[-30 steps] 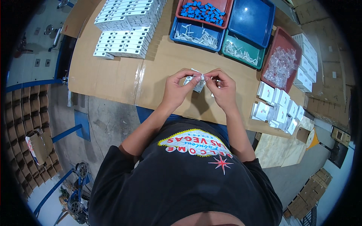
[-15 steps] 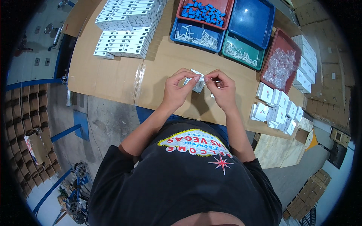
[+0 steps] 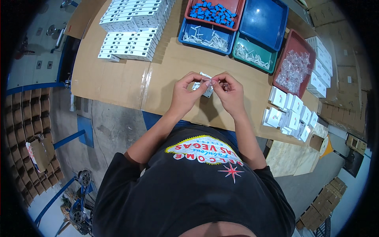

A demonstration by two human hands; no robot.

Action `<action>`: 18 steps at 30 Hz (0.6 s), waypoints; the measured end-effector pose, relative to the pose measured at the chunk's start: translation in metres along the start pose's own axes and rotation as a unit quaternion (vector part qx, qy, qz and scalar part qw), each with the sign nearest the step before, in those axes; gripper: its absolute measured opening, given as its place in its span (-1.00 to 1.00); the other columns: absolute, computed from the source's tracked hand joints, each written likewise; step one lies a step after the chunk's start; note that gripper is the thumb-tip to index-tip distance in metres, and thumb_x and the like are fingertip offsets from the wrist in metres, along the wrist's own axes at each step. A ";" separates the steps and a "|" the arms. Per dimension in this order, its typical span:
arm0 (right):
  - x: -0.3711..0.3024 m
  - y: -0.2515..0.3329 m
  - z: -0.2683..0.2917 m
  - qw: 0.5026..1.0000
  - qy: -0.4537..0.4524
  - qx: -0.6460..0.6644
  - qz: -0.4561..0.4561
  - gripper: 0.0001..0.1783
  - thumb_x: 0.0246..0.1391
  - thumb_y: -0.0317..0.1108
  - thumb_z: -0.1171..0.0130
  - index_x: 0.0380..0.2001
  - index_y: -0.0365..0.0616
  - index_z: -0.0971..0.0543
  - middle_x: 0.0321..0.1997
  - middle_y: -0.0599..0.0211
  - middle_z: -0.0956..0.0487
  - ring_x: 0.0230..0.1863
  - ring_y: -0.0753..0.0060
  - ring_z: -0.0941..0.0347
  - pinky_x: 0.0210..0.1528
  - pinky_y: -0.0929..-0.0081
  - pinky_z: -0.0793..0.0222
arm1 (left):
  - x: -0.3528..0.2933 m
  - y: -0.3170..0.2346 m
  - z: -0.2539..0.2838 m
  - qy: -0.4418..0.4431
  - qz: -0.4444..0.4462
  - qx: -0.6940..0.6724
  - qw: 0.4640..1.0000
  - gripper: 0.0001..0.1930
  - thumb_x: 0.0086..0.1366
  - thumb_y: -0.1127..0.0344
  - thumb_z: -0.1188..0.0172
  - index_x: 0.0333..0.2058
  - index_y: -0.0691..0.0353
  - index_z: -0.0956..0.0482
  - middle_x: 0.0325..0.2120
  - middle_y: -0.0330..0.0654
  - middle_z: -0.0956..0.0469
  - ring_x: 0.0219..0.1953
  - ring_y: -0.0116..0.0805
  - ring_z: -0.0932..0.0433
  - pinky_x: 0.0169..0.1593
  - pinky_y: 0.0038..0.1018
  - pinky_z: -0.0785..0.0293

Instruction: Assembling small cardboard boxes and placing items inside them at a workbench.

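Over the near middle of the table, my left hand [image 3: 184, 91] and my right hand [image 3: 230, 94] meet at their fingertips. Each pinches with thumb and forefinger; something small and pale seems to sit between them, too small to name. Just below the fingers is a flat white plastic piece [image 3: 207, 92] with openings, partly covered by my left fingers. I cannot tell whether it lies on the cardboard or is touched by the hands.
Beyond my hands stand a blue tray of white sticks [image 3: 205, 48], a green tray of small white parts [image 3: 236, 56] and a red tray of blue pieces [image 3: 188, 15]. Clear plastic parts [image 3: 294, 67] fill another tray. White boxes [image 3: 128, 47] are stacked left; white cases [image 3: 290, 112] lie right.
My right hand has shifted slightly left, so its fingertips now touch those of my left hand. My left hand stays almost where it was.
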State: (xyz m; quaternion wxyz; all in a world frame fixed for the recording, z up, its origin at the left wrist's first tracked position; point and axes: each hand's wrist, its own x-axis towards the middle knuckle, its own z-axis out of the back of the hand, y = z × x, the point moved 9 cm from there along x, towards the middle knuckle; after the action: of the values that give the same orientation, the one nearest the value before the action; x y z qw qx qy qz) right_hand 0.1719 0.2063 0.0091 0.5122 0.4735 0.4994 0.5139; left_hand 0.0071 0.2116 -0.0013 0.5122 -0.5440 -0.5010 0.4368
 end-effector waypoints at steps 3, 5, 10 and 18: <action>-0.002 -0.009 -0.001 1.000 0.001 -0.001 -0.012 -0.95 0.25 -0.47 -0.35 -0.25 -0.19 -0.67 -0.44 0.64 -0.52 -0.47 0.87 -0.23 -0.44 0.75 -0.10 | -0.001 0.001 0.000 -0.002 0.002 0.002 1.000 -0.89 0.36 0.43 -0.37 -0.18 0.33 -0.73 -0.26 -0.22 -0.68 -0.12 -0.46 -0.62 0.03 -0.49 -0.49; -0.002 -0.008 -0.001 1.000 -0.003 0.010 0.002 -0.95 0.26 -0.47 -0.34 -0.26 -0.19 -0.65 -0.46 0.64 -0.51 -0.48 0.87 -0.22 -0.45 0.73 -0.09 | -0.001 0.001 0.000 -0.003 0.003 0.004 1.000 -0.89 0.35 0.44 -0.37 -0.19 0.33 -0.73 -0.26 -0.22 -0.68 -0.12 -0.46 -0.62 0.02 -0.49 -0.49; -0.005 -0.008 -0.006 1.000 -0.001 0.016 -0.004 -0.93 0.27 -0.47 -0.33 -0.28 -0.20 -0.62 -0.46 0.62 -0.51 -0.46 0.85 -0.27 -0.44 0.70 -0.15 | -0.003 -0.009 0.000 -0.015 -0.039 0.064 0.997 -0.92 0.32 0.50 -0.37 -0.24 0.34 -0.69 -0.29 -0.19 -0.65 -0.17 -0.44 -0.62 -0.02 -0.49 -0.50; -0.003 -0.002 -0.004 1.000 -0.012 -0.006 0.028 -0.91 0.28 -0.45 -0.33 -0.29 -0.22 -0.61 -0.44 0.53 -0.56 -0.41 0.75 -0.39 -0.40 0.64 -0.27 | -0.002 -0.013 0.000 -0.004 -0.043 0.054 0.998 -0.94 0.39 0.50 -0.31 -0.22 0.36 -0.70 -0.25 -0.16 -0.67 -0.14 -0.41 -0.63 0.00 -0.49 -0.50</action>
State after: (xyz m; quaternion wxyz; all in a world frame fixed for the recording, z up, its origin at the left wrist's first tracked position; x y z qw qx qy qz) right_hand 0.1686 0.2028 0.0068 0.5071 0.4901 0.4764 0.5250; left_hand 0.0051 0.2093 0.0115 0.5570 -0.4913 -0.5017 0.4434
